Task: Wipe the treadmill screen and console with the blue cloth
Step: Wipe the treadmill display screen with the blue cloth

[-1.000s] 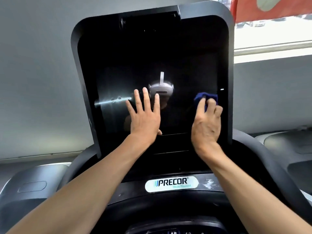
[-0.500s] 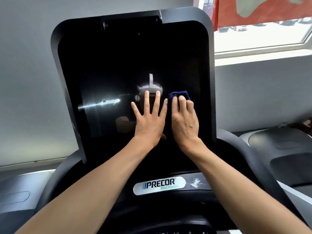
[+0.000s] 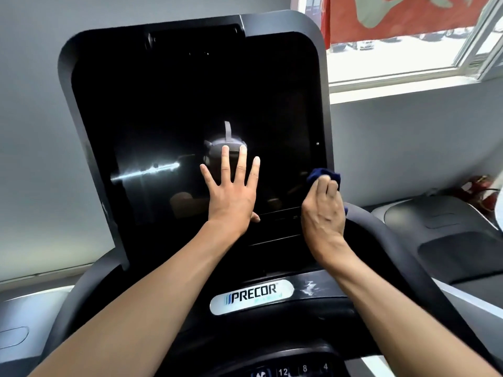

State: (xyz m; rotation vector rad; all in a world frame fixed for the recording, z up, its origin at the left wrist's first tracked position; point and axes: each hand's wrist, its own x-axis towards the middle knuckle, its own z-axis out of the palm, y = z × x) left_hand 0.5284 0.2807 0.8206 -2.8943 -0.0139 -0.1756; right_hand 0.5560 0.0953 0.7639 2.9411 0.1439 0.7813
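Note:
The treadmill's tall black screen (image 3: 168, 110) fills the middle of the view, dark and reflective. My left hand (image 3: 231, 191) lies flat on its lower centre with the fingers spread and straight. My right hand (image 3: 324, 205) grips a bunched dark blue cloth (image 3: 322, 174) and presses it against the screen's lower right edge. The cloth sticks out above my curled fingers; most of it is hidden under the hand. Below the screen runs the console (image 3: 313, 291) with a silver PRECOR badge (image 3: 251, 296) and a whitish smear beside it.
Curved grey handlebars (image 3: 381, 240) wrap round the console on both sides. Another treadmill (image 3: 449, 240) stands to the right, with red fire extinguishers (image 3: 473, 190) behind it. A window (image 3: 408, 50) is at the upper right. Keypad numbers (image 3: 302, 370) show at the bottom edge.
My right hand slid the cloth left until it was beside my left hand, then back right to the screen's edge. My left hand stayed flat on the screen.

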